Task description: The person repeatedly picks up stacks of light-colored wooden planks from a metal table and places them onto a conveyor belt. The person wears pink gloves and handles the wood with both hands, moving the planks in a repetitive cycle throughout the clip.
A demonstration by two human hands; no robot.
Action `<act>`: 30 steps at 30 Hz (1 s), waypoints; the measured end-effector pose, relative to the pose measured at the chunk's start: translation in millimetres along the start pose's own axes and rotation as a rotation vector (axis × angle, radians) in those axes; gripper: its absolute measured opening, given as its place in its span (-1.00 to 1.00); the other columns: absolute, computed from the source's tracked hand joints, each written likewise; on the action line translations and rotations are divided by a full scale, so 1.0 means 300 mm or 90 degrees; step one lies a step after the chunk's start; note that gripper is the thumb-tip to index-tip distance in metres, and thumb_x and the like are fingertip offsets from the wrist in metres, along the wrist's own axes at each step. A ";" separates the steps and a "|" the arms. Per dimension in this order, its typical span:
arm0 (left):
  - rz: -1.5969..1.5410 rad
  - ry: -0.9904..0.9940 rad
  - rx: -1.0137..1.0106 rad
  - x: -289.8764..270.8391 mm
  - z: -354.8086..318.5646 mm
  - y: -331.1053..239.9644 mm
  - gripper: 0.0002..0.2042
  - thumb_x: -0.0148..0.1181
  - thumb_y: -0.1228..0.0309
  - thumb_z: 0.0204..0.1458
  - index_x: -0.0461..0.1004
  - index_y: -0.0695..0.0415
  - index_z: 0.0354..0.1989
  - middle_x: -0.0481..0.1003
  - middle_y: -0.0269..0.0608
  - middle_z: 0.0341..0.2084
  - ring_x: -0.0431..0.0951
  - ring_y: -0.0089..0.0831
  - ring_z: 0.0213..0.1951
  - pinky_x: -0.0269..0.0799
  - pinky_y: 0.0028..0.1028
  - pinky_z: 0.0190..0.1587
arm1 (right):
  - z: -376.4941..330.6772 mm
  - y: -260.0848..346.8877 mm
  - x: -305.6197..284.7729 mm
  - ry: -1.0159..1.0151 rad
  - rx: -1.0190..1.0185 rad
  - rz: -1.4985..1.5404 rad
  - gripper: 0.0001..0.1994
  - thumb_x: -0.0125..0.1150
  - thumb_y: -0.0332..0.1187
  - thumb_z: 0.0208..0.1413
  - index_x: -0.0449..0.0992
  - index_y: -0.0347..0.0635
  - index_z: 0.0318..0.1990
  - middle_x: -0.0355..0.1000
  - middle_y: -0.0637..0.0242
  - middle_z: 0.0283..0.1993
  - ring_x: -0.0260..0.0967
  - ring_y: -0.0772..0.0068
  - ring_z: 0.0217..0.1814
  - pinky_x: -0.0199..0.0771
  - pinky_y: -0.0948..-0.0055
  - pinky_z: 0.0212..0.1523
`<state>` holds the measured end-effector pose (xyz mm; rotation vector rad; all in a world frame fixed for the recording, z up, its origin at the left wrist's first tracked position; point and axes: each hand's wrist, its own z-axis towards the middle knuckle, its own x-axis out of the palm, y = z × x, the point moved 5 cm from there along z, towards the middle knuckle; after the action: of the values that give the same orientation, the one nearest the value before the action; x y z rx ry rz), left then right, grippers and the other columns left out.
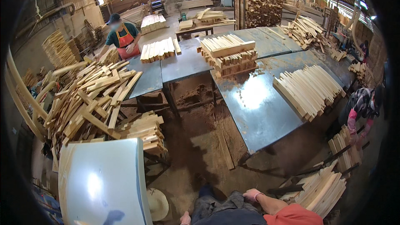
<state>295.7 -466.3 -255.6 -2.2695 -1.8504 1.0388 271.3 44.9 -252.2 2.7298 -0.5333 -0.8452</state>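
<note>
My right hand (253, 194), in a pink glove, rests on my dark trousers (227, 208) at the bottom edge and holds nothing. An orange sleeve covers that arm's upper part. My left hand (185, 218), also pink-gloved, shows only as a small patch beside my left thigh; its fingers are hidden. Nearest my right hand lies a fan of pale wooden slats (323, 189) on the floor. A loose plank (225, 151) lies on the sawdust floor ahead of me.
Grey metal tables (258, 108) carry stacks of slats (309, 89) and blocks (230, 55). A jumbled heap of sticks (93, 96) sits left, above a pale blue tabletop (102, 181) and a straw hat (157, 204). A person in a red apron (123, 39) works far left; another (362, 106) bends at right.
</note>
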 end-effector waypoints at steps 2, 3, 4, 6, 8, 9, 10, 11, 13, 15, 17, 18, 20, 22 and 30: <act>0.099 -0.012 -0.028 -0.087 0.135 -0.088 -0.28 0.04 -0.13 0.29 0.54 0.39 0.24 0.52 0.25 0.26 0.47 0.04 0.33 0.37 -0.12 0.36 | -0.002 0.097 -0.104 0.056 0.009 0.025 -0.59 0.17 0.00 0.21 0.66 -0.08 0.01 0.64 -0.02 -0.03 0.61 -0.09 0.04 0.58 0.02 0.03; 0.149 0.004 -0.026 -0.079 0.202 -0.181 -0.29 0.03 -0.11 0.26 0.55 0.36 0.24 0.50 0.27 0.28 0.46 0.07 0.35 0.35 -0.11 0.39 | 0.022 0.056 -0.135 0.051 0.054 0.039 -0.64 0.20 -0.04 0.21 0.66 -0.08 -0.03 0.64 -0.02 -0.08 0.62 -0.08 0.01 0.58 0.01 0.01; 0.195 0.029 -0.028 -0.045 0.242 -0.273 -0.30 0.02 -0.10 0.24 0.57 0.33 0.23 0.49 0.29 0.30 0.44 0.09 0.38 0.33 -0.10 0.41 | 0.042 0.011 -0.162 0.050 0.133 0.170 -0.65 0.20 -0.07 0.22 0.67 -0.06 0.00 0.64 -0.01 -0.04 0.61 -0.09 0.04 0.58 0.04 0.04; 0.243 0.065 -0.013 -0.042 0.345 -0.443 -0.30 -0.01 -0.08 0.22 0.57 0.34 0.22 0.47 0.32 0.31 0.42 0.12 0.41 0.30 -0.09 0.44 | 0.086 -0.040 -0.244 0.041 0.268 0.427 -0.66 0.20 -0.13 0.25 0.69 -0.03 0.05 0.64 0.00 0.04 0.59 -0.09 0.12 0.58 0.10 0.11; 0.203 0.071 0.030 -0.098 0.442 -0.659 -0.28 -0.05 -0.08 0.23 0.56 0.41 0.20 0.48 0.35 0.29 0.42 0.12 0.41 0.28 -0.11 0.44 | 0.132 0.080 -0.425 -0.057 0.043 0.019 -0.75 0.24 -0.21 0.22 0.69 0.01 -0.02 0.63 0.04 -0.04 0.60 -0.07 0.09 0.60 0.09 0.07; 0.188 0.079 0.059 -0.114 0.455 -0.774 -0.27 -0.07 -0.08 0.24 0.55 0.45 0.20 0.48 0.37 0.29 0.42 0.13 0.42 0.26 -0.11 0.45 | 0.130 0.138 -0.487 -0.090 -0.067 -0.178 -0.79 0.26 -0.24 0.21 0.69 0.02 -0.06 0.63 0.06 -0.07 0.60 -0.05 0.08 0.61 0.08 0.05; 0.156 0.051 0.038 -0.154 0.500 -0.879 -0.30 0.03 -0.05 0.24 0.55 0.45 0.19 0.53 0.30 0.24 0.47 0.07 0.37 0.31 -0.14 0.39 | 0.173 0.194 -0.561 -0.136 -0.094 -0.204 -0.84 0.29 -0.32 0.19 0.67 -0.01 -0.10 0.60 0.11 -0.11 0.58 -0.02 0.10 0.61 0.06 0.03; 0.126 0.016 0.014 -0.208 0.546 -0.975 -0.33 0.14 -0.03 0.24 0.55 0.46 0.18 0.58 0.24 0.20 0.52 0.01 0.32 0.36 -0.16 0.33 | 0.211 0.276 -0.640 -0.132 -0.098 -0.201 -0.85 0.33 -0.36 0.17 0.66 -0.03 -0.11 0.58 0.10 -0.06 0.57 0.00 0.12 0.61 0.06 0.04; 0.114 0.071 0.045 -0.128 0.492 -1.340 -0.38 0.15 0.00 0.26 0.58 0.40 0.19 0.61 0.17 0.19 0.53 -0.01 0.31 0.36 -0.15 0.32 | 0.316 0.119 -0.643 -0.076 0.069 0.217 -0.82 0.30 -0.25 0.21 0.65 -0.10 -0.13 0.57 0.09 -0.09 0.57 0.02 0.07 0.58 0.11 0.01; 0.002 0.073 0.048 -0.144 0.527 -1.541 -0.48 0.21 0.03 0.25 0.67 0.30 0.06 0.67 0.04 0.04 0.61 -0.07 0.13 0.43 -0.17 0.19 | 0.429 0.187 -0.730 -0.091 0.167 0.457 -0.73 0.27 -0.15 0.24 0.64 -0.16 -0.14 0.56 0.10 -0.13 0.58 0.05 0.00 0.56 0.16 -0.01; -0.003 0.096 0.108 -0.155 0.625 -1.629 -0.45 0.12 0.02 0.29 0.63 0.31 0.12 0.66 0.11 0.08 0.60 -0.01 0.17 0.41 -0.16 0.23 | 0.490 0.343 -0.876 -0.102 0.182 0.455 -0.66 0.22 -0.09 0.24 0.64 -0.21 -0.14 0.57 0.11 -0.14 0.59 0.07 -0.04 0.55 0.18 -0.02; -0.005 0.106 0.138 -0.155 0.692 -1.660 -0.43 0.08 0.01 0.31 0.61 0.32 0.15 0.65 0.15 0.09 0.60 0.01 0.18 0.40 -0.15 0.25 | 0.517 0.418 -0.948 -0.056 0.226 0.512 -0.61 0.21 -0.05 0.20 0.64 -0.24 -0.14 0.61 0.10 -0.14 0.60 0.08 -0.05 0.53 0.21 -0.02; 0.035 0.128 0.134 -0.115 0.807 -1.692 -0.47 0.07 0.01 0.33 0.63 0.28 0.10 0.66 0.13 0.05 0.61 -0.03 0.17 0.41 -0.14 0.24 | 0.643 0.458 -1.133 -0.104 0.041 0.275 -0.74 0.27 -0.17 0.23 0.59 -0.20 -0.19 0.54 0.21 -0.22 0.54 0.29 -0.15 0.52 0.26 -0.19; 0.232 0.132 0.301 -0.098 0.842 -1.806 -0.55 0.23 0.04 0.25 0.67 0.27 -0.13 0.67 -0.10 -0.19 0.57 -0.21 -0.11 0.43 -0.19 0.01 | 0.761 0.447 -1.266 -0.127 0.124 0.411 -0.66 0.28 -0.10 0.19 0.64 -0.24 -0.15 0.54 0.12 -0.35 0.55 0.20 -0.27 0.53 0.23 -0.19; 0.223 0.206 -0.003 -0.144 1.015 -1.863 -0.47 0.14 0.04 0.29 0.62 0.38 0.01 0.68 0.04 0.00 0.65 -0.11 0.08 0.48 -0.19 0.17 | 1.231 0.632 -2.098 -0.257 -0.071 0.251 -0.58 0.25 -0.07 0.15 0.58 -0.32 -0.12 0.58 -0.02 -0.22 0.54 0.00 -0.16 0.52 0.10 -0.10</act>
<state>-341.9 -455.7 -235.2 -2.6351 -1.3669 0.6366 -477.7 87.7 -176.3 2.2425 -1.0255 -1.2678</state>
